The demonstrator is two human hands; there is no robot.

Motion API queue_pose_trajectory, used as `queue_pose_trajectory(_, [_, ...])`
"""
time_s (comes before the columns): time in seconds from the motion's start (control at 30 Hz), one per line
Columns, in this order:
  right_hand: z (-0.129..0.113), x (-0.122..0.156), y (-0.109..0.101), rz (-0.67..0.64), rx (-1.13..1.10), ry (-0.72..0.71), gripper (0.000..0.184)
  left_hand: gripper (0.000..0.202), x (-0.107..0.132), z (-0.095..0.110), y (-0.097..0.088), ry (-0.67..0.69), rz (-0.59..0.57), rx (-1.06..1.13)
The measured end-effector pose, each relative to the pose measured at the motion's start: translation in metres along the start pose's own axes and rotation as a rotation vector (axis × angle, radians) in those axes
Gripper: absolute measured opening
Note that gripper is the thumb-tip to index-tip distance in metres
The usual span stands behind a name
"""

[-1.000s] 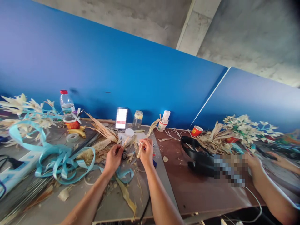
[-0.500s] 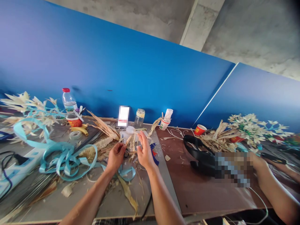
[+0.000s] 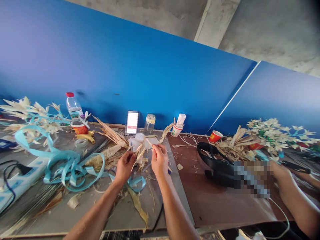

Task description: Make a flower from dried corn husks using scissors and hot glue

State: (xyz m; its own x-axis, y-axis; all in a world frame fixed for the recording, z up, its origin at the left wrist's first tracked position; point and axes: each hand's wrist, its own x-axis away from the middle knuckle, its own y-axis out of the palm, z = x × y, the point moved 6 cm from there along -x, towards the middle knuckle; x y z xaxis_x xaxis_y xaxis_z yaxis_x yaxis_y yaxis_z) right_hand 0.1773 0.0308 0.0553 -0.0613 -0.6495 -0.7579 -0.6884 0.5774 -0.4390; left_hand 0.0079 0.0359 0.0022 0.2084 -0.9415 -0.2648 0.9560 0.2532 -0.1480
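Observation:
My left hand point(image 3: 126, 166) is closed in a pinch on a small bunch of pale dried husk strips point(image 3: 140, 154), which fan up and right from its fingertips. Held by the closed fingers of my right hand point(image 3: 160, 160) is a thin pale stick point(image 3: 149, 143), pointing up and left. The two hands are apart, a short gap between them. Behind them stands a white round tub point(image 3: 139, 139). Light-blue ribbon point(image 3: 72, 170) lies in loops left of my left hand, and a smaller ribbon loop point(image 3: 137, 183) is below the hands.
Dried husks point(image 3: 112, 133), a bottle point(image 3: 74, 107), a glass jar point(image 3: 150, 124) and a paper cup point(image 3: 177, 130) line the back. A power strip point(image 3: 25, 176) lies at left. On the right are a black headband point(image 3: 215, 166) and another person's arm point(image 3: 292, 190).
My right hand has gone from flat, upright fingers to a closed grip with the stick in it. My left hand stays nearly in place, the husk strips now showing more clearly.

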Motion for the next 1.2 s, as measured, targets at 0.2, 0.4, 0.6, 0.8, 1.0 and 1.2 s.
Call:
queue_pose_trajectory(0.2, [0.003, 0.010, 0.026, -0.436, 0.164, 0.122, 0.024, 0.024, 0.000, 0.004, 0.002, 0.051, -0.028, -0.058])
queue_pose_trajectory(0.4, [-0.001, 0.010, 0.028, -0.408, 0.071, 0.070, 0.029, 0.022, 0.004, 0.002, 0.015, -0.006, -0.204, -0.093])
queue_pose_trajectory(0.6, [-0.010, 0.013, 0.031, -0.518, -0.010, 0.075, 0.025, 0.022, 0.003, 0.001, 0.015, 0.020, -0.216, -0.122])
queue_pose_trajectory(0.8, [-0.005, 0.014, 0.030, -0.502, 0.178, 0.261, 0.044, 0.024, 0.006, 0.007, 0.016, 0.109, -0.227, -0.202])
queue_pose_trajectory(1.0, [0.004, 0.012, 0.027, -0.558, 0.129, 0.370, 0.050, 0.021, 0.010, 0.019, 0.019, 0.301, -0.253, -0.289])
queue_pose_trajectory(1.2, [0.005, 0.010, 0.023, -0.594, -0.121, 0.404, 0.056, 0.021, 0.013, 0.018, 0.018, 0.404, -0.273, -0.378])
